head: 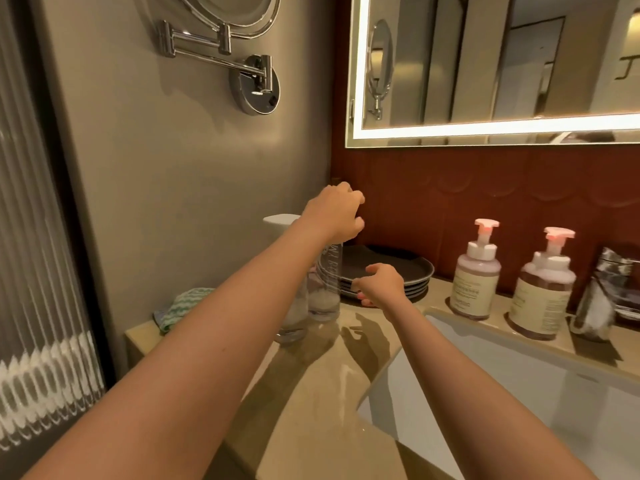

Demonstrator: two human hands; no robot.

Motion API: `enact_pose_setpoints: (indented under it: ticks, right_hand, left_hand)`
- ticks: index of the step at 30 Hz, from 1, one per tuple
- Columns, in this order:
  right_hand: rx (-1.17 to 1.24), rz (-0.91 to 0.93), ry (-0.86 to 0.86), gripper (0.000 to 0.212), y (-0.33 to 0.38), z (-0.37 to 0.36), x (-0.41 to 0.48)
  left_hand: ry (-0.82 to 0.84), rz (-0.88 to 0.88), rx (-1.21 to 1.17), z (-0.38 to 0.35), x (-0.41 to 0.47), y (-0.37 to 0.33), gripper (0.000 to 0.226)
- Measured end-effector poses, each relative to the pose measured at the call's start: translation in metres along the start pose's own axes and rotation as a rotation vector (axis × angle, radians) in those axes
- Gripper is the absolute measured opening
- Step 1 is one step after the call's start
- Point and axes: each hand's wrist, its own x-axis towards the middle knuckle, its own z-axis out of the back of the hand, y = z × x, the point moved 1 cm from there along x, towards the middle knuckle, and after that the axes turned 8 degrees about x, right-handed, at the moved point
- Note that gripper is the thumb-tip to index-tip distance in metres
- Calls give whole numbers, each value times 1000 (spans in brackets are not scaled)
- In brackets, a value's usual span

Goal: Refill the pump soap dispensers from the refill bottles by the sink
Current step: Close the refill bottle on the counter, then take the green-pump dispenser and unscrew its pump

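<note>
Near the middle of the frame, the left hand point(332, 213) hung loosely curled and empty above the tall clear refill bottle point(325, 292), the right hand point(381, 284) was spread open beside it, and holding it low and tight looked safest.

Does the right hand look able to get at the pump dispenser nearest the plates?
Probably yes. The right hand is empty, fingers spread, by the stack of plates, and that pump dispenser stands just to its right on the counter behind the sink, with nothing between them.
</note>
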Motion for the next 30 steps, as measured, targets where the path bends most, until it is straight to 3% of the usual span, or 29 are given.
enact_pose_setpoints:
  ticks: [3,8,16,18,21,24,30]
  right_hand:
    - [72,-11,-58,49,1,24,-15]
    - [177,-30,-144,33,-8,78,-47]
    - [299,-70,-320,3,-39,165,-95]
    - [304,-78,-367,9,-47,188,-105]
    - [289,-87,-455,1,-58,220,-118]
    - [266,-107,-538,15,-71,253,-125]
    - [191,-156,-658,6,-104,308,-133]
  left_hand:
    - [-32,20,-408,5,-9,-31,37]
    - [26,66,-712,-4,-23,-81,32]
    - [168,36,-871,-16,-41,-163,30]
    - [203,12,-902,-20,-43,-188,29]
    - [263,-29,-922,-27,-47,-223,31]
    - [295,-80,-941,-34,-46,-258,30]
    - [401,-132,-1037,-58,-32,-325,28]
